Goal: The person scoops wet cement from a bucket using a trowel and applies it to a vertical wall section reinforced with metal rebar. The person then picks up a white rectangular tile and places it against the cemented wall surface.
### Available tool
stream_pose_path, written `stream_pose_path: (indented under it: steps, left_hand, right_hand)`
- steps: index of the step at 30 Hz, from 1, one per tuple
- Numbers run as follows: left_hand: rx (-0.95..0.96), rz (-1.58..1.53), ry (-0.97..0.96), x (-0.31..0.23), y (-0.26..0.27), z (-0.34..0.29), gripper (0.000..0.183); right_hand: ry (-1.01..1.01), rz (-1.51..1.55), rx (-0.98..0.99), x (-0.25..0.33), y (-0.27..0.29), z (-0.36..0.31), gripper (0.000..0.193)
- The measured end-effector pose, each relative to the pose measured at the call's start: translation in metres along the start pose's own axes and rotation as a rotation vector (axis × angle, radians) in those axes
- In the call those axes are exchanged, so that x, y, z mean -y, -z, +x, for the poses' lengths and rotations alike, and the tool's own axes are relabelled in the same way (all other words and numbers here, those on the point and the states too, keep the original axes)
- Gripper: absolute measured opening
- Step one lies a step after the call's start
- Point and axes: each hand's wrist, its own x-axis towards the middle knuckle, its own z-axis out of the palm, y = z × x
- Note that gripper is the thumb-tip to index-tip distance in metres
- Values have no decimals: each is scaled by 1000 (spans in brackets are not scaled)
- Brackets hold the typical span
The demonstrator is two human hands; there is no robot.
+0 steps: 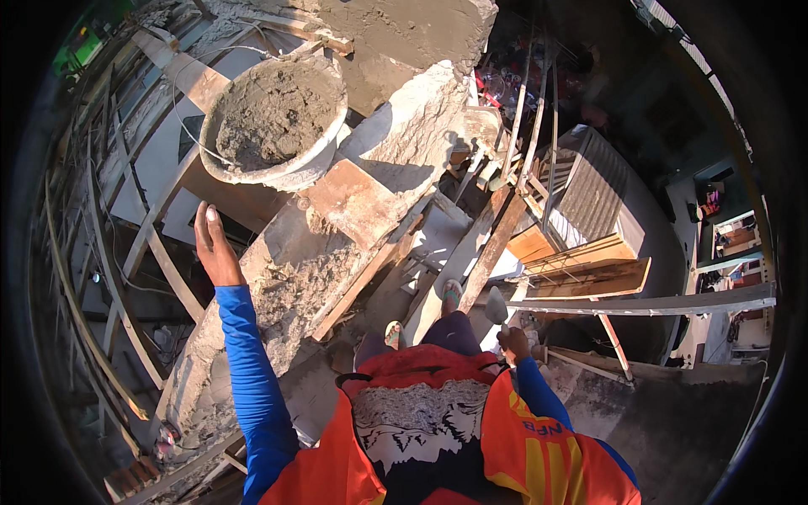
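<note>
Shirt: our orange printed shirt (421,438) with blue sleeves fills the view closest below the camera; we stand high on scaffolding, our sandalled feet (421,316) on a plank (471,252).
Left hand: our left hand (215,248) is raised, flat and open with fingers together, gripping nothing; it rests against or just beside the outer edge of the wall top, and we cannot tell whether it truly touches.
Wall top: the rough concrete wall top (295,278) runs up and to the right of that open hand, crusted with lumpy grey mortar already spread along it; its upper stretch looks bare and smoother, so we judge the bedding only partly laid.
Bucket: the mortar bucket (278,118) sits above the left hand on a rusty plate (353,202) on the wall, well out of the right hand's reach, with a thin wire handle (189,126) hanging on its left; it is filled nearly to the rim with wet mortar, so plenty of material seems left to place.
Right hand: our right hand (513,341) is closed round the handle of a trowel (498,310).
Trowel: its blade points up from the fist, away from the wall, and looks free of any load as far as we can tell.
Beyond the right hand: timber boards (589,265) and a metal rail (656,303) lie past it, with the ground far below.
</note>
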Motion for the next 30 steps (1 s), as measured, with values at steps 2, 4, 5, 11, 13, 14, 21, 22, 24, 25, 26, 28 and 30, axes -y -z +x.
stream_pose_path:
  steps: [2, 4, 5, 11, 13, 14, 21, 22, 24, 25, 26, 28, 30]
  left_hand:
    - [52, -101, 77, -29, -18, 33, 81]
    - [71, -227, 107, -52, -33, 66, 88]
    - [31, -225, 151, -58, -40, 81, 85]
    - [276, -474, 554, -32, -38, 134, 55]
    - [198, -386, 577, -17, -29, 143, 40]
    - [113, -325, 572, -10, -28, 144, 38]
    - [-150, -235, 459, -50, -67, 82, 38]
    - [-188, -277, 440, -62, -79, 70, 38]
    - [-251, -324, 387, -81, -101, 45, 39]
    - [-242, -306, 239, -87, -112, 33, 42]
    - [-319, -212, 169, -95, -121, 28, 44]
    - [-408, -131, 38, -106, -136, 6, 46]
    - [-410, -156, -112, -116, -152, -12, 47]
  right_hand:
    - [86, -32, -143, 3, 26, 26, 31]
    - [-494, 870, -29, 10, 54, 53, 21]
    - [-532, 898, -36, 12, 67, 68, 20]
    - [-312, 703, 6, -19, 137, 156, 26]
    - [-314, 802, -28, -24, 171, 179, 27]
    - [-321, 838, -28, -20, 191, 193, 27]
    - [112, 997, 31, 75, 369, 266, 25]
    - [148, 942, 12, 94, 390, 270, 29]
    - [297, 910, 104, 134, 431, 269, 35]
    - [358, 750, 119, 156, 452, 265, 38]
    - [458, 679, 130, 182, 464, 257, 39]
    - [719, 560, 210, 233, 480, 239, 41]
    - [757, 269, 482, 274, 504, 230, 45]
